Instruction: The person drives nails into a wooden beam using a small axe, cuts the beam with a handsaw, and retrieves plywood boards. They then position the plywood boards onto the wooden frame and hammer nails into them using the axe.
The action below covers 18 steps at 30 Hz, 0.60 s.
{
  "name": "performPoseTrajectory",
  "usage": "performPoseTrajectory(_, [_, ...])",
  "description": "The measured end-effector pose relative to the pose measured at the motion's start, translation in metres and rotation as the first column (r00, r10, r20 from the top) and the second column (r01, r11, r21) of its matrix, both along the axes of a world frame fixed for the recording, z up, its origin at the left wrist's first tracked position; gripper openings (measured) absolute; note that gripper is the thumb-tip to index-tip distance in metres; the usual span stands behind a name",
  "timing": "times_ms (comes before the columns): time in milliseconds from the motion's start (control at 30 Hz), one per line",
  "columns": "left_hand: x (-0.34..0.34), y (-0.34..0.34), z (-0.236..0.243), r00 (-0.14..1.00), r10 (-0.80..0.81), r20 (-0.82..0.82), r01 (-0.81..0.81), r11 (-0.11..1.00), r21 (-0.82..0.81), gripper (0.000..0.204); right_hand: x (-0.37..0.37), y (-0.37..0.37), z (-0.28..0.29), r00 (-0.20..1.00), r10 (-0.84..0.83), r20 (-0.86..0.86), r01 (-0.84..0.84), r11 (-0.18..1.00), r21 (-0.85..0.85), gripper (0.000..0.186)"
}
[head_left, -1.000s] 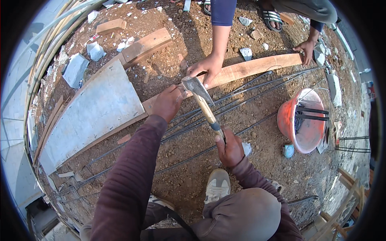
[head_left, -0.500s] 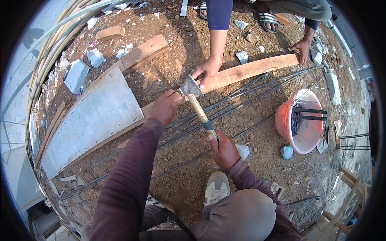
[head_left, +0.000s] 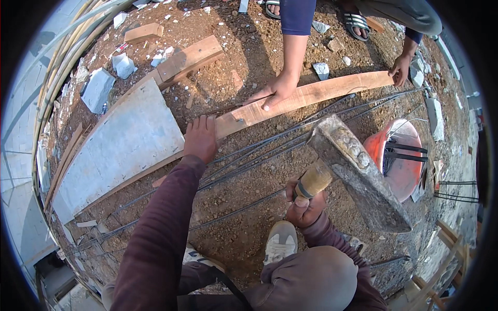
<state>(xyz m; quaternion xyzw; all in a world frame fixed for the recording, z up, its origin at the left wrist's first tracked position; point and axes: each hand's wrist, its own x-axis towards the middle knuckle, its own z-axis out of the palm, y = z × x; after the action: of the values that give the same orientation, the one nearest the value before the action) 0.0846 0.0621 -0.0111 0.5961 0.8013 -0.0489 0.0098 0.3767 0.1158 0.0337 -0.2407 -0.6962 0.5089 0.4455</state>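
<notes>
My right hand is closed round the wooden handle of a hatchet. The hatchet's grey metal head is raised close to the camera and covers part of the bucket. My left hand grips a long wooden plank beside the corner of a pale curved panel, its fingers over the plank's far edge. A co-worker's hand presses on the plank's middle, and that person's other hand holds its right end. A dark spot marks the plank between my left hand and the co-worker's nearer hand.
Thin steel bars lie along the near side of the plank. At right stands an orange bucket with black-handled tools. A wood block, another short block and white stone chunks lie on the dirt at far left.
The hatchet has risen from the plank toward the camera, its head swinging right. My left hand has drawn back slightly left from where the head was. The co-worker's hands still hold the plank.
</notes>
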Motion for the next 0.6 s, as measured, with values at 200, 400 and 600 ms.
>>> performPoseTrajectory(200, [0.002, 0.002, 0.007, 0.999, 0.026, 0.041, -0.025, 1.0, -0.015, 0.07, 0.004, 0.006, 0.005, 0.767, 0.204, 0.608, -0.072, 0.97, -0.234, 0.033])
performPoseTrajectory(400, [0.001, -0.001, 0.002, 0.999, 0.017, 0.029, -0.018, 0.999, 0.03, 0.069, 0.007, 0.008, 0.003, 0.995, -0.01, -0.102, 0.005, 0.999, -0.048, 0.038])
performPoseTrajectory(600, [0.0, -0.001, 0.003, 0.997, 0.04, 0.067, -0.042, 0.999, 0.028, 0.066, -0.004, 0.013, 0.001, 0.621, 0.137, 0.772, -0.159, 0.986, -0.047, 0.043])
